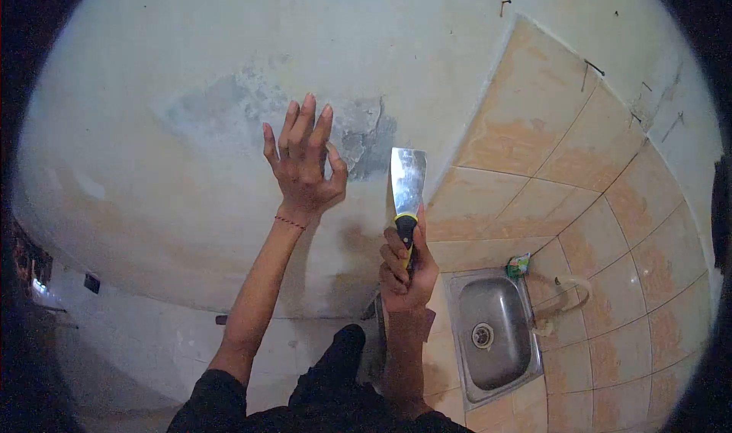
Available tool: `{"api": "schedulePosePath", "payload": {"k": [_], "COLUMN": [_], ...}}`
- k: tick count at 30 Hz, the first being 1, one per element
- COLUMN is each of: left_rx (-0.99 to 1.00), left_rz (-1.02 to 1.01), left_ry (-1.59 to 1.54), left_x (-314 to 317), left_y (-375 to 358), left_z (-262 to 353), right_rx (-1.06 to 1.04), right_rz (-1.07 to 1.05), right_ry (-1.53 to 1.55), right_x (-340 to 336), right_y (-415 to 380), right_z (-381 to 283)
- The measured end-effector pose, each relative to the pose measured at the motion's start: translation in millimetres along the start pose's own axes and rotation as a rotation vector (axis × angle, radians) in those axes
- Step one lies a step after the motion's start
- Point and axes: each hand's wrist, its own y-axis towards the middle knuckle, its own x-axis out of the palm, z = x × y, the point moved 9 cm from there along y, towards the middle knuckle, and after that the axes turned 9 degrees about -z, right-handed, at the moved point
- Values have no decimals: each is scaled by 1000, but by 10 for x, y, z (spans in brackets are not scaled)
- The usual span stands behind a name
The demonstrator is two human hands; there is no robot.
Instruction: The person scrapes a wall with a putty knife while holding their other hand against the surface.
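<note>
My left hand (303,162) is raised in front of the wall, fingers stretched and spread, with a thin cord bracelet at the wrist. Behind its fingers is a grey patch (221,109) of bare, flaking plaster. Beside the thumb, the edge of the loose paint (370,128) looks cracked and lifted. My right hand (408,269) is wrapped round the black and yellow handle of a putty knife (408,185). Its wide metal blade points upward, just right of the patch and close to the tile border.
Orange and cream tiles (526,136) cover the wall at right. Below them a steel sink (496,341) is set in a tiled counter, with a green packet (518,265) at its corner and a tap (576,284) beside it. Nails (595,67) stick out above the tiles.
</note>
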Motion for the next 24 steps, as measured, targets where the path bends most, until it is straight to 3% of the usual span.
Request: {"api": "schedulePosePath", "payload": {"k": [24], "left_rx": [4], "left_rz": [-2], "left_ry": [14], "left_x": [25], "left_y": [8], "left_z": [-7], "right_rx": [-18], "right_rz": [22], "right_ry": [-66], "right_x": [-29], "right_y": [-9], "right_z": [5]}}
